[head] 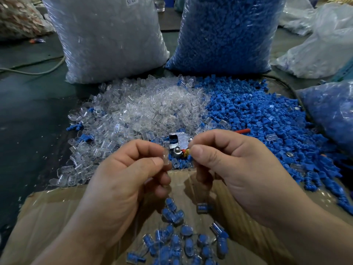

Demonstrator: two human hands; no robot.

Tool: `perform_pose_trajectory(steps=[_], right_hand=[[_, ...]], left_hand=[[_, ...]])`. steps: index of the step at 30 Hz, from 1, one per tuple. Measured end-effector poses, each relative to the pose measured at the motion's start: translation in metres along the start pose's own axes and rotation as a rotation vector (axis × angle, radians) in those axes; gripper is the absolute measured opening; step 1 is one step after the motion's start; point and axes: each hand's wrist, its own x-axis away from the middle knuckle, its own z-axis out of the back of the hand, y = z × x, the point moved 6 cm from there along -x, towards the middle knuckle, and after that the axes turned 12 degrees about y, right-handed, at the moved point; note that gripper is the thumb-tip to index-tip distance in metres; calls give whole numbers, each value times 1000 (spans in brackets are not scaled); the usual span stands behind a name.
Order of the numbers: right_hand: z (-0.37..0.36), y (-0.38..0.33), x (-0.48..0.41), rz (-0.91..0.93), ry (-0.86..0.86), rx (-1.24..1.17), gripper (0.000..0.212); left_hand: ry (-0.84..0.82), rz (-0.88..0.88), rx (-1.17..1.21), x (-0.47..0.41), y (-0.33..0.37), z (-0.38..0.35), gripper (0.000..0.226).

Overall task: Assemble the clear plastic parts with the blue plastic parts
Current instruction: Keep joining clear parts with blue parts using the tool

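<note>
Stock is split so each of your hands feeds from its own side. Toward the far left of the bench (28, 111), the bag of clear parts (107, 35) stands upright. The loose clear pile (145, 108) is spilled just in front of it, on the left hand's side.

Your left hand (122, 180) is raised over the far edge of the cardboard (57, 217). Thumb and forefinger are narrow, pinching one clear part (165, 157) and holding it out toward the other hand. My read: you're presenting it for insertion. The remaining fingers (162, 178) are curled under, with nothing visible in them.

On the bench in the gap between your hands there's a small metal tool (178, 141), untouched and half buried in parts. Below your hands, the finished pieces (177, 240) (blue inside clear) lie on the cardboard. The drop zone sits right under the work, so there's probably no reach after mating.

Your right hand (235, 169) is level with the left, just apart from the clear part and not touching it. Thumb and forefinger are closed tight, the rest curled. I can't tell what they hold. A blue part is my guess, but it's hidden.

Right of that, the blue pile (257, 115) touches the clear pile down the middle, with the blue bag (227, 33) behind it at the far edge.
</note>
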Motion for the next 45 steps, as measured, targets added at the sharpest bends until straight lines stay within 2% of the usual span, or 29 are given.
perform_pose_trajectory(steps=[3, 5, 7, 9, 16, 20, 24, 27, 31, 37, 42, 45], right_hand=[[-7, -1, 2, -43, -45, -149, 14], [-9, -2, 4, 22, -36, -41, 7], [-8, -4, 5, 127, 0, 184, 9], [-6, -5, 5, 184, 25, 307, 10], [-7, -14, 11, 298, 13, 310, 9], [-6, -11, 7, 271, 7, 299, 5], [-6, -9, 7, 282, 5, 353, 3], [-7, -13, 8, 390, 24, 489, 9], [-14, -18, 11, 521, 33, 686, 20], [-27, -22, 15, 685, 4, 865, 24], [-32, -21, 16, 697, -58, 886, 35], [-25, -23, 13, 706, 11, 955, 37]], left_hand=[[-35, -11, -2, 0, -2, -1, 16], [-61, -16, -5, 1, -3, -2, 23], [-80, -11, 3, 2, -3, -2, 27], [-90, -17, 5, 1, -3, -1, 29], [-106, -131, -47, 1, -2, -1, 28], [-140, -171, -59, 2, -2, -1, 42], [-130, -260, -151, 4, -3, -1, 37], [-58, -345, -250, 5, -2, 1, 27], [-3, -449, -487, 8, 4, 3, 29], [0, -401, -492, 6, 0, 3, 32], [60, -396, -472, 2, 1, 4, 24], [115, -388, -454, 2, 3, 8, 21]])
